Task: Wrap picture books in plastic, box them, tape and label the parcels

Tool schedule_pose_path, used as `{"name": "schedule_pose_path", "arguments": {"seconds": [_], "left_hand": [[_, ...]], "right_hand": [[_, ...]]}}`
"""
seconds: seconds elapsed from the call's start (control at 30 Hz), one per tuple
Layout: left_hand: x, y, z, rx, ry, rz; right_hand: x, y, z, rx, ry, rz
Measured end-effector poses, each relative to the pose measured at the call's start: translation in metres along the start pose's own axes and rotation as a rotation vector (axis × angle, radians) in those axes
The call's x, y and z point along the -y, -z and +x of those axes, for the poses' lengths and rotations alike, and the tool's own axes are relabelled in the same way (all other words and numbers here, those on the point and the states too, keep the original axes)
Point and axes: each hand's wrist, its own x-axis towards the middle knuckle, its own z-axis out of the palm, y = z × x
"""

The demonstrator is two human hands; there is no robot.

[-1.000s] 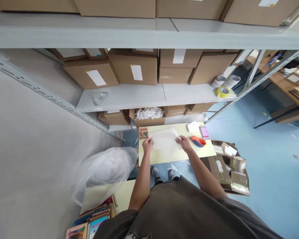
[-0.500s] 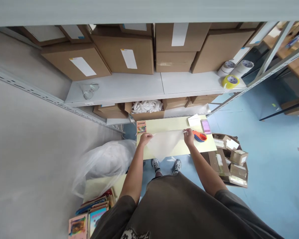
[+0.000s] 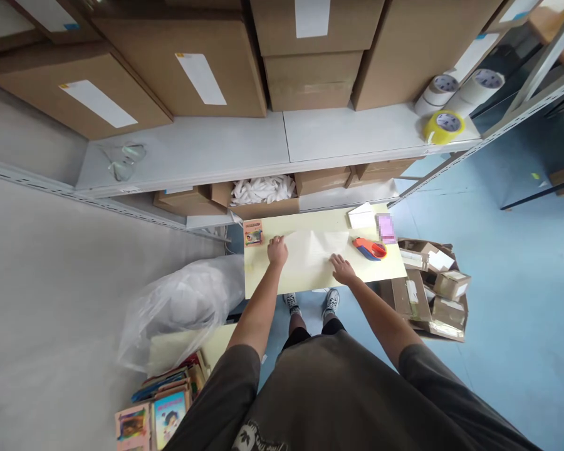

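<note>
A thin, see-through white sheet (image 3: 310, 249) lies spread on the pale yellow table (image 3: 261, 282), with creases near its top edge. My left hand (image 3: 277, 252) is at its left edge, fingers closed on it; the fingertips are partly hidden. On the right part of the sheet, my right hand (image 3: 342, 269) rests palm down with its fingers apart. Just right of that hand lies an orange-and-blue handheld tool (image 3: 370, 248). A small pink picture book (image 3: 253, 233) sits left of my left hand.
White papers (image 3: 361, 216) and a purple item (image 3: 386, 228) lie at the table's right end. Ahead stands a shelf (image 3: 244, 141) with cartons and tape rolls (image 3: 444, 127). A box of cartons (image 3: 432, 294) is right, a plastic bag (image 3: 188, 300) and books (image 3: 169, 410) left.
The sheet, earlier held up between both hands with its lower part hanging, now lies flat on the table. My right hand has let go of its corner and moved down and left onto it.
</note>
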Motion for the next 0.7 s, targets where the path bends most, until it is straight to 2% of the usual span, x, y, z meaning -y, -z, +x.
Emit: {"name": "schedule_pose_path", "arguments": {"seconds": [0.07,0.17,0.2,0.3,0.4,0.57,0.63,0.7], "left_hand": [[0.002,-0.017,-0.029,0.041,-0.050,0.018],[0.013,-0.039,-0.064,-0.078,-0.054,0.043],[0.017,-0.045,-0.070,-0.066,-0.080,0.035],[0.028,-0.059,-0.076,0.079,-0.096,0.050],[0.036,-0.068,-0.076,0.195,-0.040,0.148],[0.043,-0.071,-0.084,0.259,-0.094,0.228],[0.047,-0.064,-0.085,0.236,-0.140,0.193],[0.056,-0.051,-0.080,0.167,-0.137,0.122]], "right_hand": [[0.001,-0.015,0.002,0.039,-0.020,-0.004],[-0.005,-0.030,-0.002,0.021,-0.009,-0.028],[-0.008,-0.032,-0.004,0.018,-0.001,-0.040],[-0.019,-0.033,-0.006,0.017,0.011,-0.092],[-0.025,-0.029,-0.005,0.048,-0.018,-0.161],[-0.024,-0.022,-0.008,0.090,-0.088,-0.186],[-0.014,-0.016,-0.005,0.055,-0.103,-0.117],[0.007,-0.008,0.006,-0.017,-0.077,0.031]]}}
